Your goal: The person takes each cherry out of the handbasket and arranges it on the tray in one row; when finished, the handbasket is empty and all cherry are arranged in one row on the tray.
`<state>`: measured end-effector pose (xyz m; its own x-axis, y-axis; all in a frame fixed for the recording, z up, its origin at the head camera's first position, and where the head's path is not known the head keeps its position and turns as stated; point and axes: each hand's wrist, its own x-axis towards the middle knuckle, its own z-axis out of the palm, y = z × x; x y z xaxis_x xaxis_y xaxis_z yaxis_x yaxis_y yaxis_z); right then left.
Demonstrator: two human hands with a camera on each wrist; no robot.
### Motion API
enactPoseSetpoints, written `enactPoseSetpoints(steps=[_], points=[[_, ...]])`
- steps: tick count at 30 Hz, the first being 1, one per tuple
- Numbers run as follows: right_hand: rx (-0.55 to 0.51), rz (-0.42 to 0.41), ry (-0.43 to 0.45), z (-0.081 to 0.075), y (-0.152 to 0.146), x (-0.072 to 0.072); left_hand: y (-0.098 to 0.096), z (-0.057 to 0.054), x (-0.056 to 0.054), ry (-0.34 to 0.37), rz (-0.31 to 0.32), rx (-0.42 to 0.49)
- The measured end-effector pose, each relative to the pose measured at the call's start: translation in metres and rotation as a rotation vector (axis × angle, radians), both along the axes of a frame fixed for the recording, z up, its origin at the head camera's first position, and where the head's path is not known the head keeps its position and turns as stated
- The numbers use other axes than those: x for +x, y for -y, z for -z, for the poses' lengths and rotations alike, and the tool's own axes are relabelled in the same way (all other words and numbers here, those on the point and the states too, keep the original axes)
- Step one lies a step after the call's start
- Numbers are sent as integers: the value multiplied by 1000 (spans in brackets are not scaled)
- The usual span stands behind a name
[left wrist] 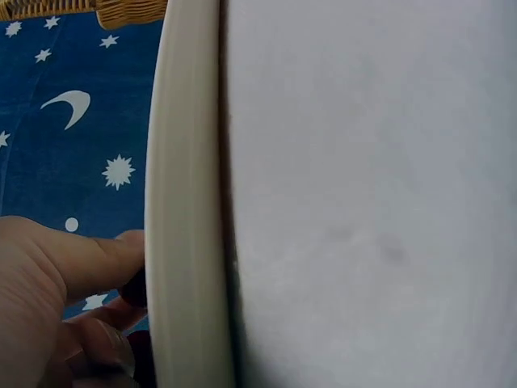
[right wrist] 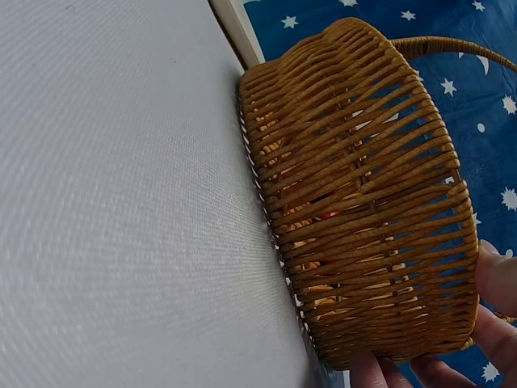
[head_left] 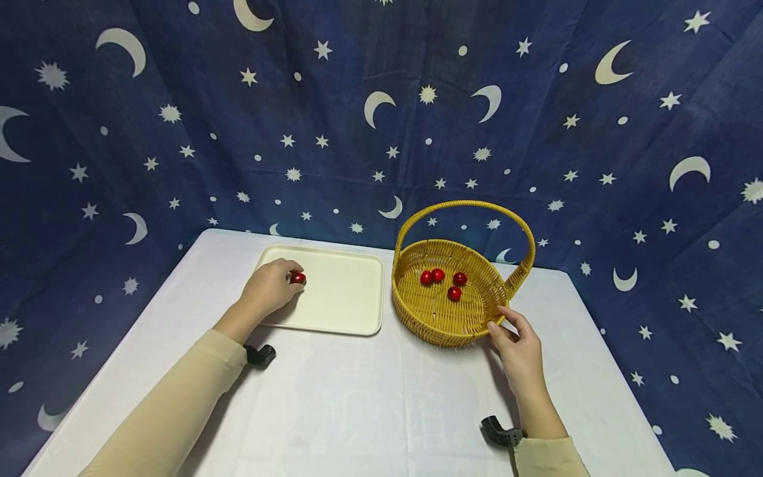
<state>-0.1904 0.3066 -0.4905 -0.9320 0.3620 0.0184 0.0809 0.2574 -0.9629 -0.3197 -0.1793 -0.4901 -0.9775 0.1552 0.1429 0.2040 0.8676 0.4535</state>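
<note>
Over the left part of a cream tray (head_left: 342, 291), my left hand (head_left: 268, 286) pinches a small round red cherry (head_left: 298, 278) between thumb and fingers. In the left wrist view the thumb and the tray's raised edge partly hide that cherry (left wrist: 136, 289). Another dark round shape shows below it there, mostly hidden. My right hand (head_left: 520, 348) holds the near right rim of a yellow wicker basket (head_left: 438, 331), thumb on the rim and fingers against the outer wall. Several red cherries (head_left: 455, 293) lie on the basket's floor.
A white cloth (head_left: 357, 411) covers the table. The basket's tall arched handle (head_left: 465, 204) stands upright over it, right of the tray. Behind the table hangs a dark blue curtain (head_left: 334, 112) with moons and stars.
</note>
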Motion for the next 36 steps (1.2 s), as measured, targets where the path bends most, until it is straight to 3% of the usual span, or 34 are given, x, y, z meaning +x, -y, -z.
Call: enactPoseSetpoints(steps=[6,12,19,25,30,36], points=[[-4,4,-3,0,0,0,2,-15,2,-40,-11,47],[-17,8,-2,-1,1,0,-3,-45,11,-96,23,119],[-19,4,-5,-1,1,0,-39,-78,34,-216,176,235],[-19,-9,11,0,-1,-1,-86,-92,52,-270,338,261],[-28,2,14,-1,0,-1,-132,-95,53,-221,475,275],[-35,-4,8,-1,-2,-1,-189,-86,38,-44,547,278]])
